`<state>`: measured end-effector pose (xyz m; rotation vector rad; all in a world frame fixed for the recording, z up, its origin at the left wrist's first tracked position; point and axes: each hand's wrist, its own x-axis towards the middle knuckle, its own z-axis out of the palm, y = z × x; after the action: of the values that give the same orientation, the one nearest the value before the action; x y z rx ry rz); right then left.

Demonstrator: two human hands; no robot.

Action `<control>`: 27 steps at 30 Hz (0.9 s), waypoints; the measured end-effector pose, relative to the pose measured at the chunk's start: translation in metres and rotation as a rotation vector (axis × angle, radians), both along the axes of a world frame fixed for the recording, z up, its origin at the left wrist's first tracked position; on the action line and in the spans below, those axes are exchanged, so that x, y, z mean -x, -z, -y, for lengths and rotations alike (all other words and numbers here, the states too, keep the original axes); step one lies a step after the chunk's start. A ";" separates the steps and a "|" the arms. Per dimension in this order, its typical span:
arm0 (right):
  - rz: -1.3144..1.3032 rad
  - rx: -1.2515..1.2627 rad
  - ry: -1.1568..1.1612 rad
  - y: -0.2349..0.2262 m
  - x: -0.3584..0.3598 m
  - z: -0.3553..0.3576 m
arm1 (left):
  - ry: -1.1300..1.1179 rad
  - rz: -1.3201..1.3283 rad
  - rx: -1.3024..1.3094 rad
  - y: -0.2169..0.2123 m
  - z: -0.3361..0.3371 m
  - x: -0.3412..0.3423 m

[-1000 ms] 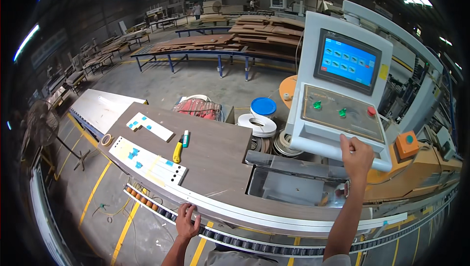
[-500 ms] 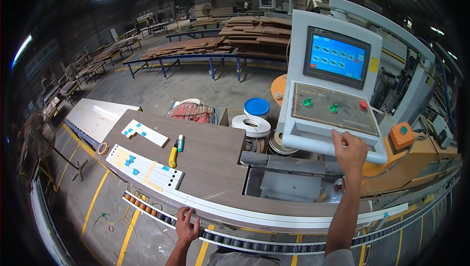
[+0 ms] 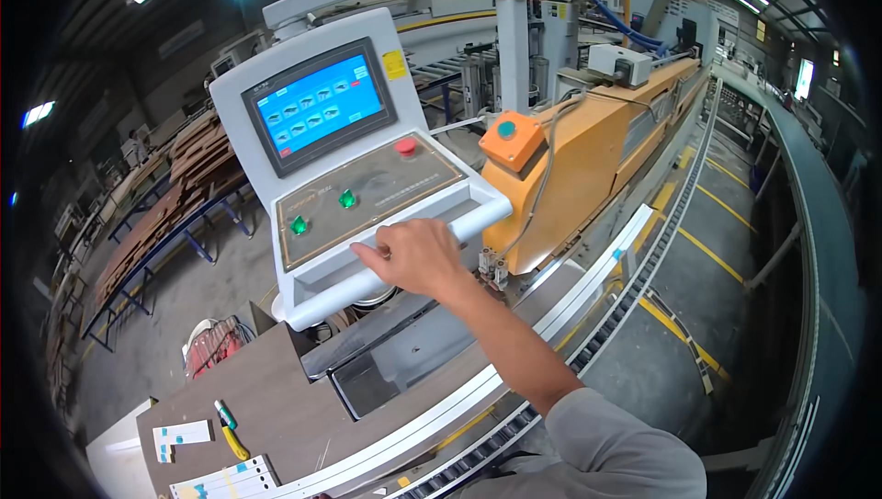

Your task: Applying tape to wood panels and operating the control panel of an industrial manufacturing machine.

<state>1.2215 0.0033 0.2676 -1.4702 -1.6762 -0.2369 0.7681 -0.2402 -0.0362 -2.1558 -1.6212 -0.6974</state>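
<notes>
My right hand (image 3: 413,255) curls around a white handle (image 3: 342,297), blue screen (image 3: 317,108) at eleven o'clock. I can't see my left hand.

From up on the person's head, the camera looks down and ahead, with the pale grey, slanted control box (image 3: 358,168) near it and the long, bright orange machine (image 3: 588,159) stretching farther off to the right.
</notes>
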 end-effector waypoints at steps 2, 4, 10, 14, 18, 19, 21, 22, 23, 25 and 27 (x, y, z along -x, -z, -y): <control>-0.002 -0.018 -0.014 -0.002 0.002 0.002 | 0.062 0.026 -0.052 -0.009 -0.001 -0.002; -0.009 -0.022 -0.017 -0.004 0.005 0.001 | 0.082 0.025 -0.038 -0.002 0.000 0.004; -0.014 -0.028 -0.029 0.000 0.006 -0.001 | 0.100 -0.020 -0.051 0.006 0.001 0.013; -0.024 0.039 -0.025 -0.004 0.001 0.005 | 0.060 -0.050 -0.037 0.000 0.000 0.005; 0.000 -0.025 -0.004 -0.001 0.005 0.001 | 0.097 0.047 -0.181 0.007 0.000 0.006; 0.002 -0.047 -0.016 -0.001 0.009 -0.003 | 0.067 0.046 -0.175 0.014 -0.006 0.011; 0.000 -0.067 -0.017 -0.001 0.010 -0.003 | -0.014 0.123 -0.101 0.025 0.000 0.019; -0.005 -0.062 -0.026 0.001 0.008 -0.003 | -0.110 0.206 -0.030 0.015 0.000 0.008; -0.011 -0.060 -0.034 0.001 0.004 -0.001 | -0.098 0.206 -0.028 0.002 -0.003 -0.003; -0.016 -0.072 -0.023 0.002 0.002 -0.001 | 0.005 -0.021 -0.163 -0.025 -0.006 -0.020; -0.022 -0.083 -0.022 0.003 0.002 0.000 | 0.012 -0.178 -0.098 -0.042 -0.001 -0.025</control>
<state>1.2196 0.0038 0.2644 -1.3878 -1.6451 -0.2741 0.7930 -0.2393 0.0063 -2.0947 -1.4538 -0.5592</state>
